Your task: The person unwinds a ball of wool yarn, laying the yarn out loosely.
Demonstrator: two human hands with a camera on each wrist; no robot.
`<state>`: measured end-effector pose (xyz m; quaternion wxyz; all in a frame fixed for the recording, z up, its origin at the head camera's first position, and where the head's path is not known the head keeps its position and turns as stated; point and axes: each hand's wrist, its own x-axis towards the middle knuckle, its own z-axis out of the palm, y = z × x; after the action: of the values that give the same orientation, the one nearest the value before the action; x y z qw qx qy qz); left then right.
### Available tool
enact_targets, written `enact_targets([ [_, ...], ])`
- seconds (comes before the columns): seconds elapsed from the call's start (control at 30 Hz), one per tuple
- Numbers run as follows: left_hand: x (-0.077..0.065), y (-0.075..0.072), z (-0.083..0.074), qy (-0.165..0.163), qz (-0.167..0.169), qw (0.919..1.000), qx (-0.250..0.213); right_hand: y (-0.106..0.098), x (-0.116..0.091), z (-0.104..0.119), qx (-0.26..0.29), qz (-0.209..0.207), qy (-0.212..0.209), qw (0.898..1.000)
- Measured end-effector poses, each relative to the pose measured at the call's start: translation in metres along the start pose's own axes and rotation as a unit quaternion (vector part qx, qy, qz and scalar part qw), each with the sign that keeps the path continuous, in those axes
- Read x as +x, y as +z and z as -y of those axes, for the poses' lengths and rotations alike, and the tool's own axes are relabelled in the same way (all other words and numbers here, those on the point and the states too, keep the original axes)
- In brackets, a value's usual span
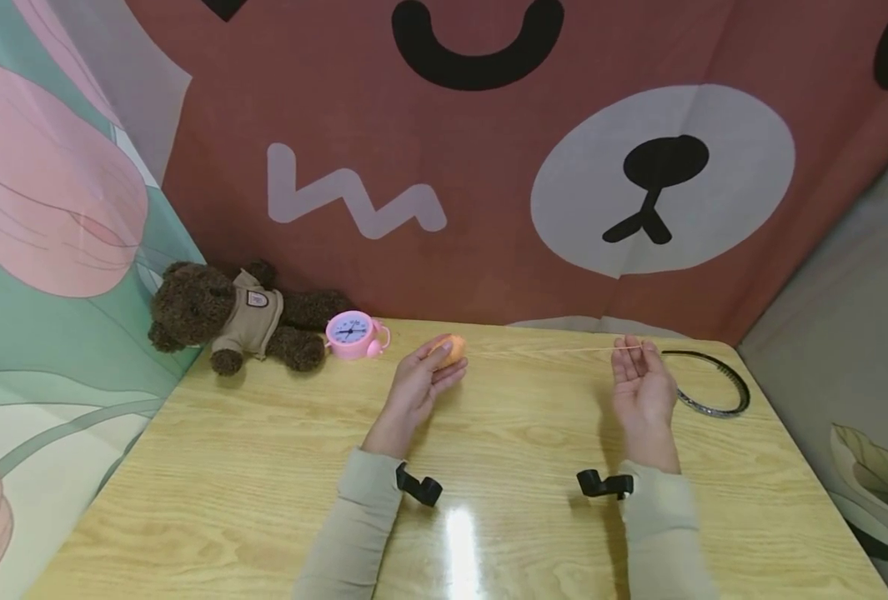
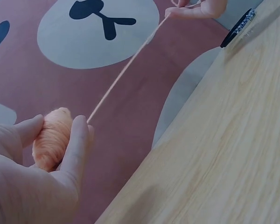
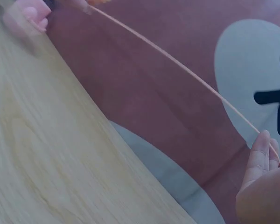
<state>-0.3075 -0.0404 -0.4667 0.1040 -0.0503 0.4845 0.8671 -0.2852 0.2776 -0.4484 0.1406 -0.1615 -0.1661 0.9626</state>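
Your left hand (image 1: 419, 379) pinches the peach-orange yarn ball (image 2: 52, 140) between thumb and fingers above the wooden table (image 1: 519, 442); your right hand (image 1: 644, 392) pinches the strand (image 3: 177, 60), stretched straight between both. This looks like the unwinding step; your next move likely calls for even tension. A dark hairband (image 1: 745, 395) lies right, a pink alarm clock (image 1: 350, 330) left.

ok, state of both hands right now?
Left hand: holding the orange yarn ball.
Right hand: holding the yarn strand, which runs straight between the hands.
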Motion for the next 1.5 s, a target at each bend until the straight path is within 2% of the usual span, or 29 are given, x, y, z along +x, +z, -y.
enact_targets([
  [0.17, -0.001, 0.003, 0.000, -0.005, 0.017, 0.9993, 0.031, -0.004, 0.002, 0.007, -0.022, 0.006, 0.002, 1.000],
  [0.3, -0.003, 0.008, 0.000, -0.006, 0.035, 0.9974, 0.063, -0.001, 0.000, 0.004, -0.103, 0.000, -0.001, 0.995],
  [0.43, -0.005, 0.013, -0.001, 0.000, 0.040, 0.9964, 0.074, 0.008, -0.006, -0.005, -0.196, -0.013, -0.032, 0.980],
  [0.53, -0.006, 0.017, -0.002, 0.000, 0.047, 0.9960, 0.076, 0.015, -0.012, -0.018, -0.277, 0.021, -0.060, 0.959],
  [0.6, -0.008, 0.020, -0.002, -0.004, 0.057, 0.9953, 0.078, 0.016, -0.015, -0.028, -0.351, 0.079, -0.068, 0.931],
  [0.63, -0.009, 0.022, -0.002, -0.006, 0.064, 0.9946, 0.082, 0.017, -0.016, -0.034, -0.395, 0.115, -0.068, 0.909],
  [0.67, -0.010, 0.024, -0.003, -0.010, 0.072, 0.9938, 0.085, 0.017, -0.018, -0.040, -0.437, 0.154, -0.067, 0.884],
  [0.77, -0.014, 0.027, -0.002, -0.024, 0.097, 0.9912, 0.087, 0.016, -0.021, -0.059, -0.536, 0.263, -0.057, 0.800],
  [0.83, -0.017, 0.027, -0.001, -0.034, 0.117, 0.9892, 0.081, 0.015, -0.024, -0.071, -0.583, 0.311, -0.045, 0.749],
  [0.9, -0.020, 0.027, 0.000, -0.042, 0.140, 0.9866, 0.073, 0.014, -0.027, -0.082, -0.609, 0.335, -0.033, 0.718],
  [1.0, -0.023, 0.027, 0.002, -0.049, 0.174, 0.9817, 0.060, 0.012, -0.031, -0.092, -0.638, 0.358, -0.029, 0.681],
  [1.13, -0.024, 0.028, 0.003, -0.053, 0.199, 0.9778, 0.041, 0.011, -0.034, -0.097, -0.644, 0.385, -0.025, 0.661],
  [1.33, -0.025, 0.027, 0.000, -0.059, 0.206, 0.9765, 0.022, 0.012, -0.036, -0.095, -0.649, 0.389, 0.003, 0.654],
  [1.37, -0.025, 0.027, -0.001, -0.058, 0.205, 0.9767, 0.022, 0.011, -0.035, -0.094, -0.651, 0.384, 0.004, 0.655],
  [1.43, -0.024, 0.027, -0.003, -0.055, 0.201, 0.9777, 0.024, 0.011, -0.033, -0.091, -0.649, 0.372, 0.002, 0.664],
  [1.5, -0.023, 0.027, -0.005, -0.051, 0.192, 0.9796, 0.030, 0.011, -0.030, -0.087, -0.643, 0.350, -0.008, 0.681],
])
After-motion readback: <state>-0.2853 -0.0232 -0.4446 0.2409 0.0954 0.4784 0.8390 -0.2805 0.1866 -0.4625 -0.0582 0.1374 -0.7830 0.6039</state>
